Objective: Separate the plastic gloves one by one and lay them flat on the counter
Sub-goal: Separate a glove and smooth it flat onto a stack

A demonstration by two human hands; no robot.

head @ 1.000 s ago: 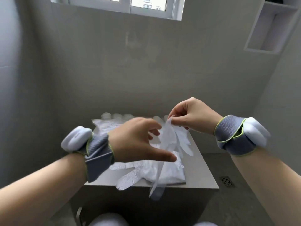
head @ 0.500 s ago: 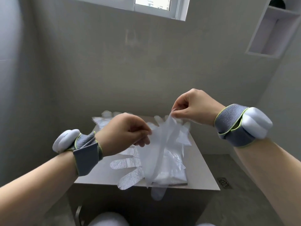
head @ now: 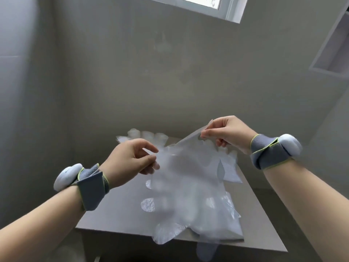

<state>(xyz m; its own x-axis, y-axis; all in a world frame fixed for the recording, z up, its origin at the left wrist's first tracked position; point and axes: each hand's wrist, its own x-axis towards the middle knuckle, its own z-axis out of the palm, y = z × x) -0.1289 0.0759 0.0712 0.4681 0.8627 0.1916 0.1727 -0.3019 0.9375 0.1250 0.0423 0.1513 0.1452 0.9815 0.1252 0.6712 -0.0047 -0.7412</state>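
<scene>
So a see-through plastic glove (head: 188, 167) was held up over the counter (head: 117, 210), spread out by its cuff edge. One corner was pinched by the left hand (head: 130, 159), the other by the right hand (head: 228, 133), a bit higher. The pile of gloves (head: 226, 214) was heaped on the counter right underneath, kinda blurred.

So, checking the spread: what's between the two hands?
In the head view, a plastic glove stretches between the left hand and the right hand, each pinching its edge.
</scene>
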